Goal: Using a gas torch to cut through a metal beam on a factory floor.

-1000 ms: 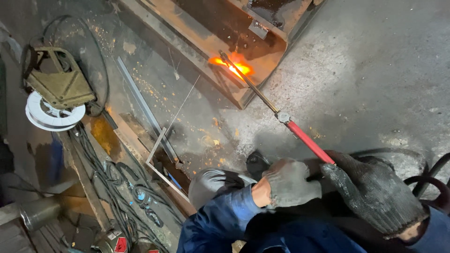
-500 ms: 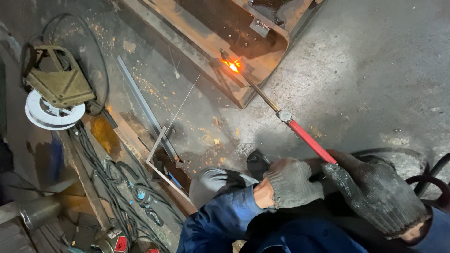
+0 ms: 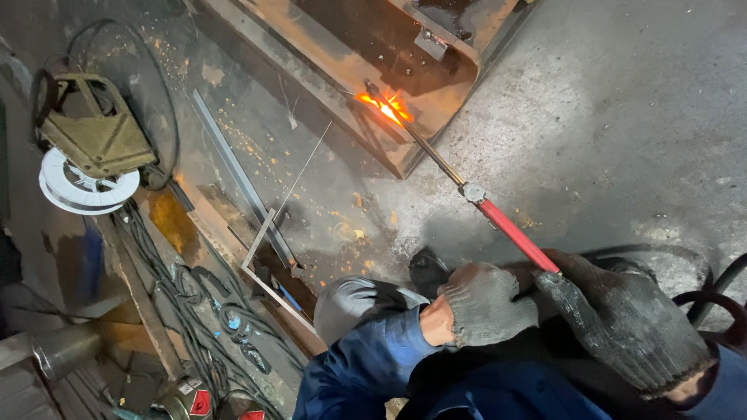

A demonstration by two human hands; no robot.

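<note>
right hand [image 3: 622, 327], dark knit glove: wrapped round red grip of long thin cutting torch [image 3: 467, 190] | left hand [image 3: 486, 305], grey knit glove: curled shut beside it at the grip's near end | torch tip far-centre, orange glow on rusty steel channel [image 3: 342, 74] edge | rough grey concrete floor [image 3: 622, 117] | wire spool [image 3: 85, 187] far left

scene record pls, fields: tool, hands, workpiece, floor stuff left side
tool: long torch with red handle, its tip at an orange glow
right hand: dark knit glove, gripping the handle's near end
left hand: grey knit glove, beside the handle; grip not clear
workpiece: rusty steel frame on concrete floor
left side: white wire spool, olive metal bracket, black cables, thin steel strip
</note>
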